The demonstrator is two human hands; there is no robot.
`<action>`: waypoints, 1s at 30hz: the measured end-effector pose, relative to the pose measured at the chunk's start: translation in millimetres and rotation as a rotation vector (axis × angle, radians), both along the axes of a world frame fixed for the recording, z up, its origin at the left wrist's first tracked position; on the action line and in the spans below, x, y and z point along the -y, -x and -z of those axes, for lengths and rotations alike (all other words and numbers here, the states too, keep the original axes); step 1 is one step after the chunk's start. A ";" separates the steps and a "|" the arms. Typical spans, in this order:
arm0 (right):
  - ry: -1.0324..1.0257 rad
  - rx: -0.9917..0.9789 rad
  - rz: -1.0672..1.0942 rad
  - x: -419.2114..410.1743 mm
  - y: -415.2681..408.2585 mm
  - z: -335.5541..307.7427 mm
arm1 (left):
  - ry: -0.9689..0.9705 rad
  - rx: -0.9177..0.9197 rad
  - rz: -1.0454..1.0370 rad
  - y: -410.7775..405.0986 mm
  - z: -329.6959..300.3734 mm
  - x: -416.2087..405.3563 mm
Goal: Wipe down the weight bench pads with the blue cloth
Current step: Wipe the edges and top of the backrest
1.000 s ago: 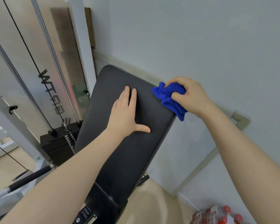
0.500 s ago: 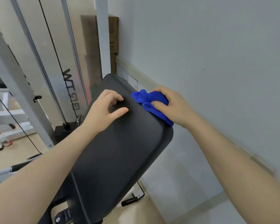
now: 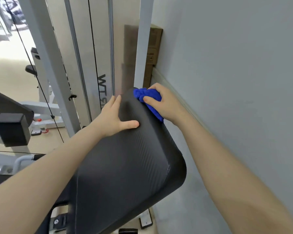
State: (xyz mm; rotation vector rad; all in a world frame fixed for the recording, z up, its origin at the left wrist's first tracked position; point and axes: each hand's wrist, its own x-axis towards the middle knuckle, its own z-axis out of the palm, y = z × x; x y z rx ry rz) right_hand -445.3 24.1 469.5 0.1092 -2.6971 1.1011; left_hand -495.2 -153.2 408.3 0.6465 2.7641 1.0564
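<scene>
Hands first: the right hand is clenched around a bunched blue cloth, thumb on top, pressing it against the upper right edge of the bench pad, close to the pad's far corner. The cloth shows between the fingers and trails down along the pad's side just below the hand. The left hand grasps nothing; it lies flat and spread on the upper part of the same pad, fingers pointing toward the far end and reaching the left edge, thumb stretched out to the right across the ribbed surface. The two hands are near each other, with a strip of bare pad between them.

The pad is black, with a fine ribbed texture and rounded edges, and it is tilted, its far end raised. Both bare forearms come in from the bottom corners of the view.

To the right, a pale grey wall runs just beside the pad, with a light trim strip along it behind the right hand. A brown cardboard box stands against the wall beyond the pad. Behind and to the left rise the white posts of a cable machine, with thin black cables and shiny guide rods. Farther left, part of another black padded machine sits over a light floor.
</scene>
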 end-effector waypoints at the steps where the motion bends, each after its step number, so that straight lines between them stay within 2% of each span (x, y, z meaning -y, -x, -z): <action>1: 0.038 -0.002 -0.019 -4.2 -13.5 1.4 | 0.014 0.010 0.026 2.3 -2.2 0.4; 6: 0.075 0.095 -0.125 -21.5 -44.2 0.8 | 0.025 -0.040 0.132 7.4 2.8 0.3; 8: 0.021 0.117 -0.116 -14.7 -21.1 -5.8 | 0.003 -0.055 0.115 12.1 4.0 -0.7; 12: -0.157 -0.010 0.013 6.3 54.3 -7.0 | -0.027 -0.042 0.132 16.2 4.4 0.0; 16: -0.192 0.102 0.029 14.3 102.1 -6.5 | -0.052 -0.023 0.141 14.8 3.5 -0.7; 19: -0.162 0.100 0.041 10.5 86.7 -11.9 | -0.086 -0.024 0.172 12.0 4.2 1.3; 23: -0.170 0.172 0.001 -0.5 45.7 -27.7 | -0.135 -0.056 0.343 27.3 21.0 31.9; 27: -0.325 0.102 0.121 26.2 78.6 -31.0 | -0.144 -0.066 0.515 53.2 36.1 46.3; 28: -0.439 0.142 0.134 39.8 98.2 -30.9 | -0.161 -0.054 0.555 57.6 40.3 48.0; 30: -0.670 0.369 0.091 72.7 141.2 -28.0 | -0.254 0.001 0.600 68.6 53.2 55.7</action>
